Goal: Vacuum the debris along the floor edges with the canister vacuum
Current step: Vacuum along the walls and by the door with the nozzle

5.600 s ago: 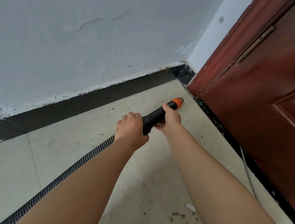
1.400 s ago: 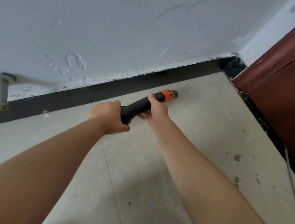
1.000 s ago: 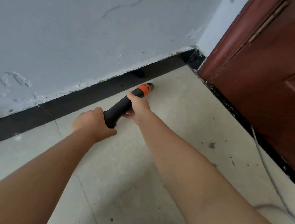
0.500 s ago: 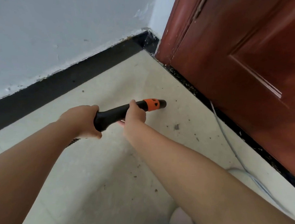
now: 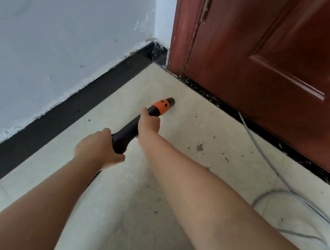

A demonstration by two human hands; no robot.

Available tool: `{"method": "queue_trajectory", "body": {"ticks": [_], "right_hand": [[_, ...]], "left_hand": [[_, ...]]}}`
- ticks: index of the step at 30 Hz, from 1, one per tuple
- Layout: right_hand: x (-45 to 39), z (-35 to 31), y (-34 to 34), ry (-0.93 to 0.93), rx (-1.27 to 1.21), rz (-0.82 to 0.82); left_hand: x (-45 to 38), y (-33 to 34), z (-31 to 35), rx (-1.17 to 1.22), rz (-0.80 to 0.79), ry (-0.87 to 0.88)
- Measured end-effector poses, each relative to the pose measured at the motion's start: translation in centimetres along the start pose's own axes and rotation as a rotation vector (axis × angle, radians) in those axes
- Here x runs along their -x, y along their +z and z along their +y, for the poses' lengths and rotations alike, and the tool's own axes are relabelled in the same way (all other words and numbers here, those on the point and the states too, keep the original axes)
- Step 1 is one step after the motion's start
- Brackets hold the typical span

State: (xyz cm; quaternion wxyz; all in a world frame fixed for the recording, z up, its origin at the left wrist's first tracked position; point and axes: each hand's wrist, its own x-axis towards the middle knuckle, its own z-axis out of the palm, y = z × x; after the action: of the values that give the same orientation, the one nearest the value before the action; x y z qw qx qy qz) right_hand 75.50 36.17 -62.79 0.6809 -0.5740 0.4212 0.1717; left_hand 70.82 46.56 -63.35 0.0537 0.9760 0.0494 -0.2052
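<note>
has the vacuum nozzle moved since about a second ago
Yes. The vacuum nozzle has swung away from the black baseboard toward the red door, and now sits out on the floor tile.

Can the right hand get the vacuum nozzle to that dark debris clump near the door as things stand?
Probably yes: the right hand grips the nozzle, and bare floor lies between it and the clump.

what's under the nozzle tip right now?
Bare tile floor lies around the nozzle tip, with dark specks to its right. The spot directly beneath the mouth is covered, so any debris there is hidden.
</note>
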Motion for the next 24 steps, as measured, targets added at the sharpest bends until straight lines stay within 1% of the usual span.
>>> {"method": "queue_trajectory", "body": {"ticks": [3,6,8,12,16,20,24], "right_hand": [[-0.7,-0.4,-0.9,-0.028,0.006,0.077],[-1.1,-0.3,-2.4,-0.020,-0.074,0.191],[-0.9,0.2,-3.1,0.002,-0.123,0.231],[-0.3,0.8,-2.9,0.062,-0.182,0.248],[0.0,0.7,-2.4,0.089,-0.230,0.245],[-0.7,0.1,-4.1,0.094,-0.235,0.292],[-2.5,-1.6,-6.7,0.051,-0.194,0.314]], "left_hand": [[-0.4,0.6,2.0,0.044,-0.026,0.021],[-1.0,0.6,3.0,0.049,-0.074,0.110],[-1.1,0.3,3.1,0.031,-0.101,0.154],[-0.8,-1.1,2.2,-0.046,-0.137,0.193],[-0.7,-2.4,1.8,-0.120,-0.127,0.220],[-0.7,-1.6,3.8,-0.085,-0.163,0.230],[-1.0,-0.5,7.3,0.019,-0.141,0.238]]}}
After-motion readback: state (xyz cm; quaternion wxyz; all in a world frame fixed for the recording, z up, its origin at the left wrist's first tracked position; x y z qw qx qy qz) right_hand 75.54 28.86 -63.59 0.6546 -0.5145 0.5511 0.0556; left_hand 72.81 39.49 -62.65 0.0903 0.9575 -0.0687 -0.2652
